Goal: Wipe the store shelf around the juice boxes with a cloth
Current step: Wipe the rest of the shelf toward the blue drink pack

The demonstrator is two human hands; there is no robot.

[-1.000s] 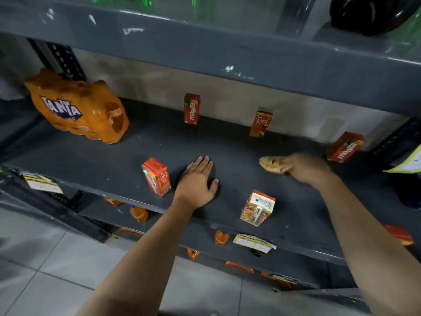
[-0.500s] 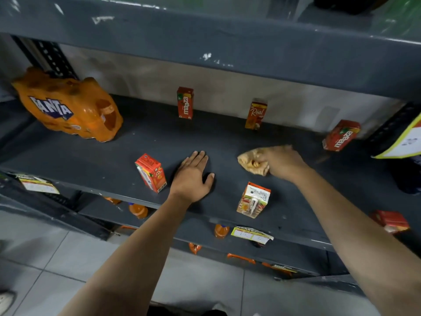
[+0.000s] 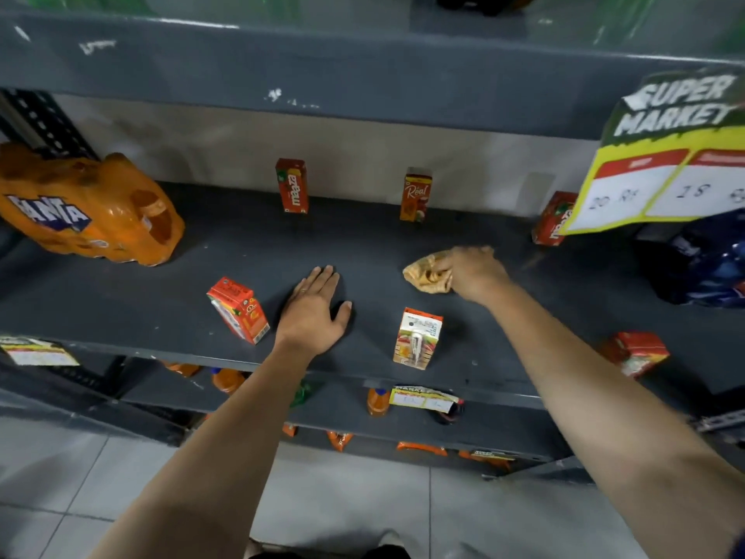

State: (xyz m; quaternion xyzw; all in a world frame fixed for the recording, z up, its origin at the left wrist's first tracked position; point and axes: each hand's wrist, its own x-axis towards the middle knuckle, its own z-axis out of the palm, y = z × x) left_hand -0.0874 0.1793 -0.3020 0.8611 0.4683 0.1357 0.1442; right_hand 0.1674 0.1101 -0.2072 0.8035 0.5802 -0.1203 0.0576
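Wiping is under way but, by my reading, far from finished: the right hand presses a crumpled tan cloth onto the middle of the dark shelf, its fingers clenched over the wad, which bulges out to the left of the knuckles. The left hand lies flat on the shelf near the front edge, fingers spread and released, grasping nothing; it looks like a brace. No wiped and unwiped zones can be told apart on the dark surface, though pale specks show near the front edge, so how much has been cleaned is a guess. The cloth sits between the back and front rows, so the strips along the wall, around each carton and at both ends probably remain.

Six juice boxes show on this shelf:
- a red Maaza box upright at the back
- an orange Real box upright at the back, just behind the cloth
- a second red box at the back right, tilted and partly behind a hanging price sign
- an orange box in front, leaning, just beside the left hand
- a white-topped box upright in front, below the cloth
- a blurred red box at the front right

One cloth, two hands, one wrapped Fanta pack at the far left.
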